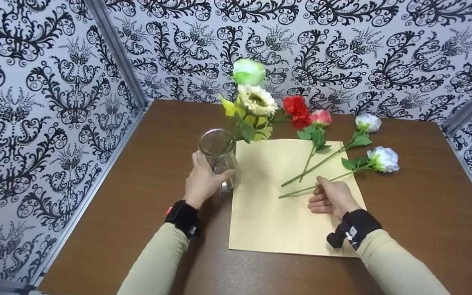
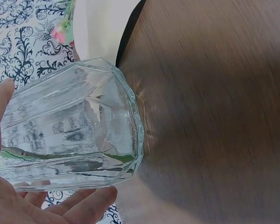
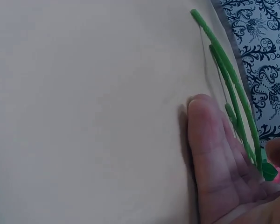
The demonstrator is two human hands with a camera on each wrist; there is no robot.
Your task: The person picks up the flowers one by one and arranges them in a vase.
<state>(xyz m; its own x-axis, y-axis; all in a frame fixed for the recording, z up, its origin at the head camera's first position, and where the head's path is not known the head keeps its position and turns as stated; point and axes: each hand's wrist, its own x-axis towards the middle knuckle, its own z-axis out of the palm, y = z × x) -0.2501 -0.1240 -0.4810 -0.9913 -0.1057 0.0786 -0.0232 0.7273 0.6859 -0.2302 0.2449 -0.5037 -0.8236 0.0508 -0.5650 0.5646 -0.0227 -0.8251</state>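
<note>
My left hand holds a clear glass vase, thumb on one side and fingers on the other. Its faceted base shows in the left wrist view. From the vase lean a pale green rose, a cream daisy-like flower and yellow blooms; a red carnation extends rightward. Over a beige sheet, my right hand is at the stem of a white flower. In the right wrist view, green stems run beside straight fingers, with the thumb apart.
A second white flower and a pink rose lie with their stems across the beige sheet. The sheet rests on a brown wooden table. Black-and-white patterned walls enclose the table at the back and sides.
</note>
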